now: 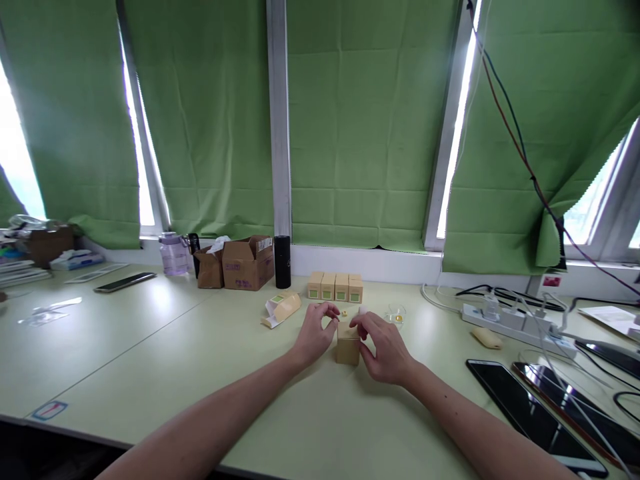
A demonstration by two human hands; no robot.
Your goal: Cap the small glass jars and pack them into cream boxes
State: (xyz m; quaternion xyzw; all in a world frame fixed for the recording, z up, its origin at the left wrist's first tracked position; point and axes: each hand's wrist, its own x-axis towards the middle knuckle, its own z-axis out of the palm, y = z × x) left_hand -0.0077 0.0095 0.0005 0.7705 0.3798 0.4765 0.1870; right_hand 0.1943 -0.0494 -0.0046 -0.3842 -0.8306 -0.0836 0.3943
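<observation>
A small tan carton (348,347) stands upright on the pale green table (200,373) in front of me. My left hand (314,335) curls around its upper left side, fingers bent at the top edge. My right hand (384,348) grips its right side and top. Behind it, a row of several like cartons (335,287) with green labels stands near the window sill. An opened carton (281,309) lies on its side to the left. A small clear glass dish (396,315) with something yellow sits to the right.
Two brown cardboard boxes (243,263), a black cylinder (283,261) and a purple bottle (173,253) stand at the back left. A power strip (510,321) with cables, a yellowish lump (487,338) and dark phones (525,413) lie on the right. A phone (125,282) lies far left.
</observation>
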